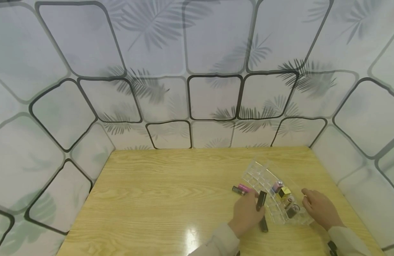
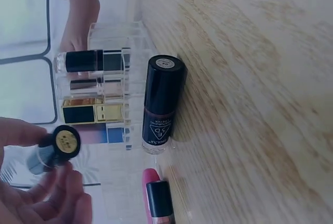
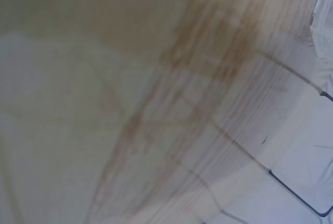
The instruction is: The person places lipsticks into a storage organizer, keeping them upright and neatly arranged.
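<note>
In the head view my left hand (image 1: 246,212) pinches a dark lipstick tube (image 1: 261,200) upright at the left side of a clear acrylic organizer (image 1: 255,173). In the left wrist view, thumb and fingers grip this tube (image 2: 66,141), its round gold label facing the camera. A black lipstick (image 2: 162,96) with printed white lettering lies on the table beside the organizer. The organizer holds a pink-and-blue tube (image 1: 277,186), a black-and-gold lipstick (image 1: 284,192) and other tubes. My right hand (image 1: 321,209) is at the organizer's right side, holding nothing visible; contact is unclear.
A pink tube (image 1: 244,188) and a small dark-capped lipstick (image 1: 238,191) lie left of the organizer. Wood-grain table (image 1: 158,199) spreads to the left. Patterned white cloth walls (image 1: 213,96) stand behind and at both sides. The right wrist view is mostly blurred.
</note>
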Motion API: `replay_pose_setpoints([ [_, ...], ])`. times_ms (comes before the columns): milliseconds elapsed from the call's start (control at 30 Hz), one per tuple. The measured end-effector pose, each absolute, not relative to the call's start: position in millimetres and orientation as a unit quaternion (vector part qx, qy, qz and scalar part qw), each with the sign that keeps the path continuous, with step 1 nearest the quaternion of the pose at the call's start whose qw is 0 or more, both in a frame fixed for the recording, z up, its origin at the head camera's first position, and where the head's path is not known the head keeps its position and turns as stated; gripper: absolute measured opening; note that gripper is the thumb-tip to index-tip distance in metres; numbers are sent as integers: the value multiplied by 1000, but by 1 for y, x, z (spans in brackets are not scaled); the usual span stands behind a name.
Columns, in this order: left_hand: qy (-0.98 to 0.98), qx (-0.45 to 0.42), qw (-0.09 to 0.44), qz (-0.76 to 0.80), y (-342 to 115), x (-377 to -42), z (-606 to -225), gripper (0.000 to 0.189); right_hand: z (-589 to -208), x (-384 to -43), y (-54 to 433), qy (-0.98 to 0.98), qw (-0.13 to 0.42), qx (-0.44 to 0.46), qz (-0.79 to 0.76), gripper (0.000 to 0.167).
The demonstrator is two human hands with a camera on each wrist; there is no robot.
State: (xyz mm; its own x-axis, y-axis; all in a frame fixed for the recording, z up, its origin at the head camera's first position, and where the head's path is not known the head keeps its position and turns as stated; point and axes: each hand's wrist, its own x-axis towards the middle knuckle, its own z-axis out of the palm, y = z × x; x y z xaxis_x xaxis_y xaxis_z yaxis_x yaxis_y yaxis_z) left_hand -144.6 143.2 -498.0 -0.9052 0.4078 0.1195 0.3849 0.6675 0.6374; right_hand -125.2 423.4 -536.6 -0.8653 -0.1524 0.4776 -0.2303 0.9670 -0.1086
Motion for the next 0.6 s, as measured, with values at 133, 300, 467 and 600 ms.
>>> replay_pose_setpoints([
  [133, 900, 219, 11, 378, 142, -148, -499, 30, -537, -126, 424, -961, 244, 102, 78, 21],
  [300, 886, 252, -51, 386, 139, -150, -500, 31, -534, -125, 422, -961, 244, 103, 83, 21],
  [467, 866, 288, -125, 389, 136, -153, -501, 35, -531, -125, 420, -960, 247, 103, 87, 21],
  [600, 854, 306, -134, 398, 134, -157, -502, 37, -530, -125, 420, -960, 246, 103, 85, 21],
])
